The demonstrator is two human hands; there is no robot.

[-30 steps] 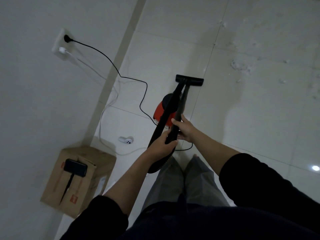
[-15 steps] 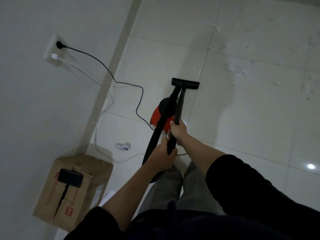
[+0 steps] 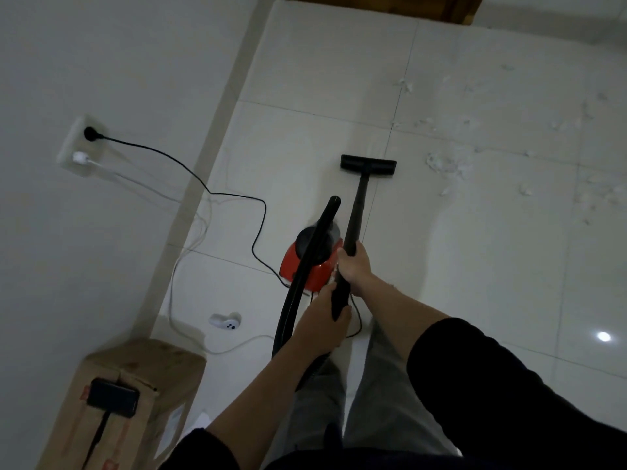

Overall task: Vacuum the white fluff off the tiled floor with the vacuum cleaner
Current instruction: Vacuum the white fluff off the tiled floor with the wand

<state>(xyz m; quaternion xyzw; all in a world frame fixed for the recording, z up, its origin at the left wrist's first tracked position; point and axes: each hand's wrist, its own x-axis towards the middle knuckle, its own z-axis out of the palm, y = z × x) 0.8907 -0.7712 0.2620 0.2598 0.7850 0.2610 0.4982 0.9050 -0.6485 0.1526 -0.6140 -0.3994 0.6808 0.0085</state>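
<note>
Both hands (image 3: pixel 339 296) grip the wand (image 3: pixel 356 212); red canister (image 3: pixel 307 262), cord (image 3: pixel 237 195) and cardboard box (image 3: pixel 135 385) crowd its left

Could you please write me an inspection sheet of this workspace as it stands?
Surface: pale tiled floor, glossy.
Job's things: red vacuum; black wand; nozzle on the floor, left of the fluff, not touching it.
Clutter: cardboard box with a phone on top; small white device.
Hands: left hand and right hand both grip the wand.
Cables: black cord runs from the wall socket; white cable.
Surroundings: white wall.
</note>
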